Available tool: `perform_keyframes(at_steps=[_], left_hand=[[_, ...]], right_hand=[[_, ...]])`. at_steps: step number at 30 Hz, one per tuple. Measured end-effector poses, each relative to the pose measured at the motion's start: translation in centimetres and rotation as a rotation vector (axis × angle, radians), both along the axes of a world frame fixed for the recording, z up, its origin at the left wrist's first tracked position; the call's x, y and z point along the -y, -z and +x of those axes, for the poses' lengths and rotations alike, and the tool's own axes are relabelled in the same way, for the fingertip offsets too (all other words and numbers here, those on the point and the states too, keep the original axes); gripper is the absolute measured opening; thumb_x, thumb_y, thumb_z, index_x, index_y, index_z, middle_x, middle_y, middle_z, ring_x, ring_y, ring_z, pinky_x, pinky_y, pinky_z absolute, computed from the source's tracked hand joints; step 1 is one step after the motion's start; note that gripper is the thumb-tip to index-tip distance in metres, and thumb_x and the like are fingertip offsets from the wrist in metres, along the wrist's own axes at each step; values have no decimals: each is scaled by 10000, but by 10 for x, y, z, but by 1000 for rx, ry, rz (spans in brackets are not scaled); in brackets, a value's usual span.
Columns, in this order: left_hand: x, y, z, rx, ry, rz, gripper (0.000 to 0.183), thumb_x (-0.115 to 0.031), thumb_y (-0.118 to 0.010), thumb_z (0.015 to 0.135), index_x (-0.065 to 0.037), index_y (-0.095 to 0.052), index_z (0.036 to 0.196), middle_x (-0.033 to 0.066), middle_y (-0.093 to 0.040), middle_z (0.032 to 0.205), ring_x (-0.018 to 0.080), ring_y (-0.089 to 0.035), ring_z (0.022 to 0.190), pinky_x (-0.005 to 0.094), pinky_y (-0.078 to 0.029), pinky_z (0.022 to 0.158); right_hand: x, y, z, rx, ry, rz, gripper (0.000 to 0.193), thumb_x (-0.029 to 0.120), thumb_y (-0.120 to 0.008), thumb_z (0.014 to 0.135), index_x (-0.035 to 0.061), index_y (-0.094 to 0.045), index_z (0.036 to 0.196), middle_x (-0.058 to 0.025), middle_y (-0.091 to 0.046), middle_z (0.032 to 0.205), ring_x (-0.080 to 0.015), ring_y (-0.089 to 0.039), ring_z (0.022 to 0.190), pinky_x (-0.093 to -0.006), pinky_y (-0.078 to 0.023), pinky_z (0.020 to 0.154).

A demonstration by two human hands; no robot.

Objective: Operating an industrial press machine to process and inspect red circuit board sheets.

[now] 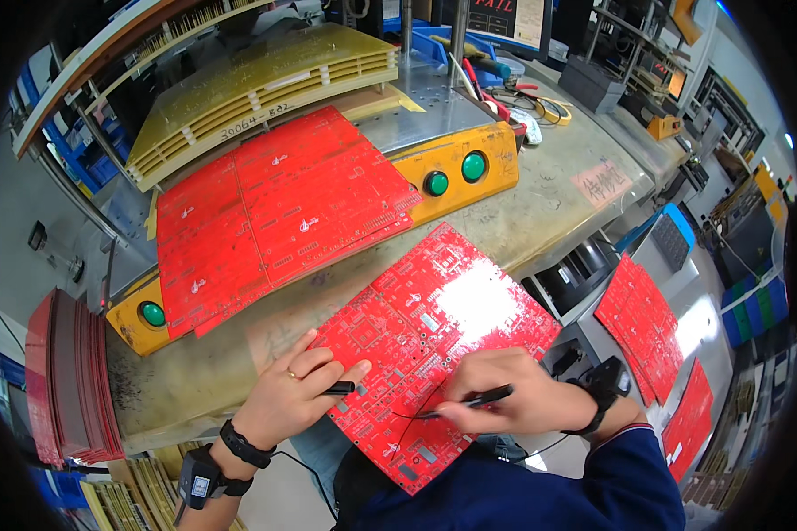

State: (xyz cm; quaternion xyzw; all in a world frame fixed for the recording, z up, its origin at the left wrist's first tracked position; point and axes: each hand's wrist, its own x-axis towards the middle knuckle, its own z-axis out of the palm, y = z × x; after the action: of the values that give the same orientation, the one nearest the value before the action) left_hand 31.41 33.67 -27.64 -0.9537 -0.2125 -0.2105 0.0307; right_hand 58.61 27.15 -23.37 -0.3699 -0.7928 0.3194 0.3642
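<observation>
A red circuit board lies tilted in front of me, with bright glare on its upper right part. My left hand is closed at the board's left edge, and a short black pen cap sticks out between its fingers. Over the lower right part of the board, my right hand grips a slim black pen. The pen's tip points left, close to the board's surface; whether it touches cannot be made out. A thin dark curved line shows on the board beside the tip.
Larger red panels rest on a yellow-fronted test fixture with green buttons. At the left stands a tall stack of red boards. More boards lie on the right. Pliers and cables are at the back, near a monitor.
</observation>
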Motion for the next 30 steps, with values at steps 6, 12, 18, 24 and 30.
perform_keyframes(at_steps=[6,12,18,24,30], left_hand=[[-2,1,-2,15,14,41,424,-112,-652,670,-145,-673,1092,-4,-488,764,145,-536,827,419,-465,956],[5,-16,6,72,52,119,218,-77,-689,660,-101,-715,875,37,-484,750,197,-522,753,454,-481,909],[12,-25,9,103,52,105,187,-122,-672,721,-101,-687,906,52,-500,779,216,-531,818,456,-473,906],[17,-25,11,139,60,87,160,-158,-660,746,-84,-694,883,68,-518,810,233,-537,851,445,-466,915],[23,-35,17,139,74,63,101,-162,-675,748,-62,-661,752,90,-519,800,255,-535,838,452,-468,903]], right_hand=[[12,-22,45,-246,136,-305,129,104,-665,833,13,-578,806,-36,-603,729,-99,-582,669,-232,-442,578],[-9,-45,32,-338,24,-217,197,94,-690,817,25,-659,999,-45,-656,878,-108,-608,824,-251,-464,755],[-14,-56,16,-225,-53,-114,133,106,-691,816,23,-648,910,-47,-654,854,-108,-617,802,-248,-470,730],[-16,-54,10,-103,-119,-13,168,108,-691,814,25,-650,956,-55,-652,849,-130,-616,779,-261,-474,720],[-23,-62,6,27,-251,81,209,150,-678,816,60,-650,1003,-76,-674,930,-215,-651,827,-298,-504,718]])
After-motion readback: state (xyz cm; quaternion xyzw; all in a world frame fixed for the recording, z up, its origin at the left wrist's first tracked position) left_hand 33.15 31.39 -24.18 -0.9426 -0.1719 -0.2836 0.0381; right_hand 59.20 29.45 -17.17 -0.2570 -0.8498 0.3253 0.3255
